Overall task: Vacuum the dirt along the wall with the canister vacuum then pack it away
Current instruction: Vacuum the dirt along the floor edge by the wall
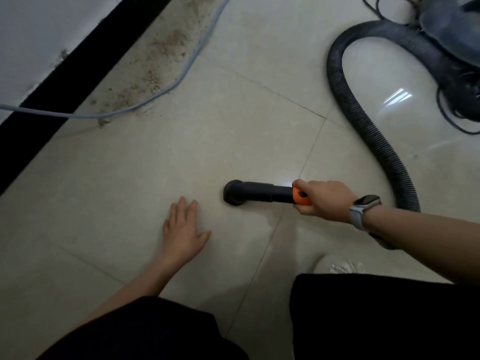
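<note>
Brown dirt (pixel 158 66) lies in a strip on the tiled floor beside the black skirting (pixel 85 63) of the white wall. My right hand (pixel 322 200) grips the orange handle of the black vacuum nozzle (pixel 255 192), whose round head sits on the floor, well short of the dirt. A ribbed black hose (pixel 363 118) curves from behind my right wrist up to the canister vacuum (pixel 452 27) at the top right, blurred and partly cut off. My left hand (pixel 183 233) rests flat on the floor with its fingers spread, just left of the nozzle head.
A pale blue cable (pixel 181 76) runs along the outer edge of the dirt and off the left side. A dark power cord (pixel 454 110) is bunched beside the canister. My knees in black trousers (pixel 384 318) fill the bottom of the view.
</note>
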